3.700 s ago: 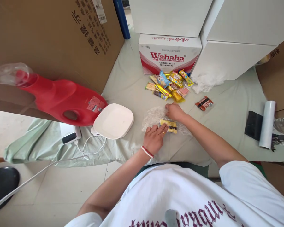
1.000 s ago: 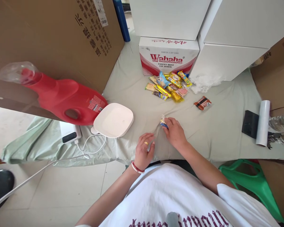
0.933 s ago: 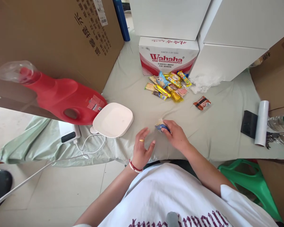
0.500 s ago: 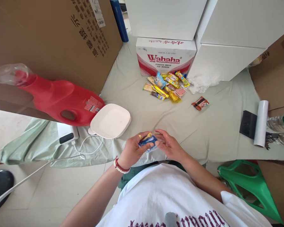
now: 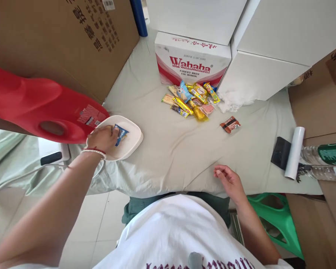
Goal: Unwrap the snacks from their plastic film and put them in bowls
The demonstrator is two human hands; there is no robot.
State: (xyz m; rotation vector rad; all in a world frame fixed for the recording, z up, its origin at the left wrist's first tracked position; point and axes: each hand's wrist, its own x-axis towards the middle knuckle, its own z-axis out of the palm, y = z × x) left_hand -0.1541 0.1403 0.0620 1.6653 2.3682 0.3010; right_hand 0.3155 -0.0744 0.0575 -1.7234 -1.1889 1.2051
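Observation:
My left hand (image 5: 102, 138) reaches over the white square scale (image 5: 131, 144) at the left and grips a small blue snack packet (image 5: 120, 134) that rests on its top. My right hand (image 5: 230, 180) lies near the front edge of the cloth-covered table (image 5: 170, 149), fingers loosely curled with nothing in them. A pile of wrapped snacks (image 5: 190, 100) sits at the back in front of the Wahaha box (image 5: 192, 59). One brown snack packet (image 5: 230, 124) lies apart to the right of the pile.
A red detergent jug (image 5: 42, 108) lies on its side left of the scale, beside a large cardboard box (image 5: 58, 33). A white roll (image 5: 294, 152), a black pad (image 5: 280, 157) and a plastic bottle (image 5: 324, 155) lie at the right. White boxes (image 5: 268, 48) stand behind. A green stool (image 5: 280, 220) is below right.
The snack packet passed from my right hand to my left, and my left hand carried it left onto the white scale. My right hand drew back to the table's front edge.

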